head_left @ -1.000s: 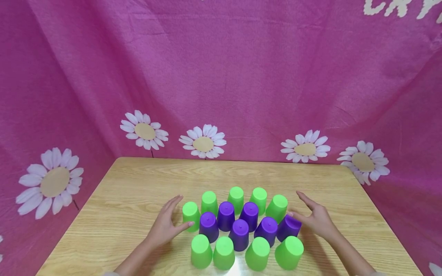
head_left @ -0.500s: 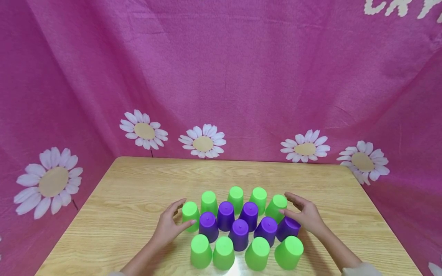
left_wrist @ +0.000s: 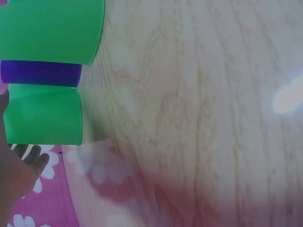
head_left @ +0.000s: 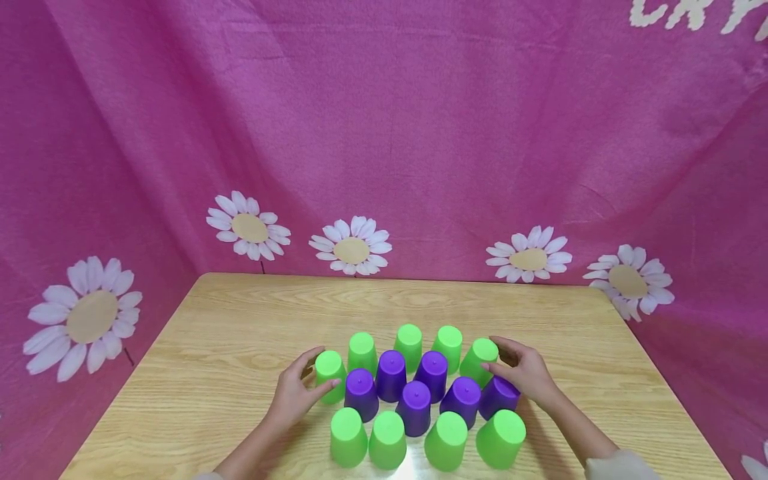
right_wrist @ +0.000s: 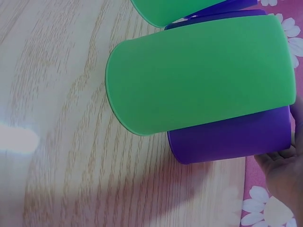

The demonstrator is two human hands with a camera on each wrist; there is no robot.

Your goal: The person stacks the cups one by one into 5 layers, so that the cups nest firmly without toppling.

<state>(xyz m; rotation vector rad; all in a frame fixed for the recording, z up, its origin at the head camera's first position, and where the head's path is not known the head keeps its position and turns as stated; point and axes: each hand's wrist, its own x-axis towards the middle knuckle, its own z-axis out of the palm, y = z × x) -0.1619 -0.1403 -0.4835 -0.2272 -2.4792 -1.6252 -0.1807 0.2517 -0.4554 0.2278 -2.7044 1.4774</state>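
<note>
The left hand [head_left: 289,395] is set about the left-end green cup [head_left: 329,377] of the far row: fingers [head_left: 309,357] well parted from the thumb, the thumb on the cup's near side and the fingers at its far left side. The right hand [head_left: 533,377] is placed likewise at the right-end green cup [head_left: 478,363], thumb at the near face, fingers round behind; whether either hand grips firmly or merely surrounds its cup cannot be told. Fifteen cups are counted on the table [head_left: 240,327] — nine green, six purple — all inverted, closed end uppermost. Between the two hands' fingers, along the far side, stand three further green cups [head_left: 408,350]. Nearer the person than those are five purple cups [head_left: 415,408], the leftmost just beside the left thumb. A sixth, the right-end purple cup [head_left: 499,401], stands immediately below the right thumb, close to the palm. Four near-row green cups [head_left: 446,441] stand on the person's side of both sets of fingers; in the right wrist view one partly hides the right-end purple cup. A pale sleeve [head_left: 623,465] covers the right forearm behind the wrist. Beyond all fingers, past the table's far edge, hangs a pink cloth [head_left: 390,133] bearing white daisies [head_left: 249,227] — pale lettering [head_left: 693,13] at its upper right.
</note>
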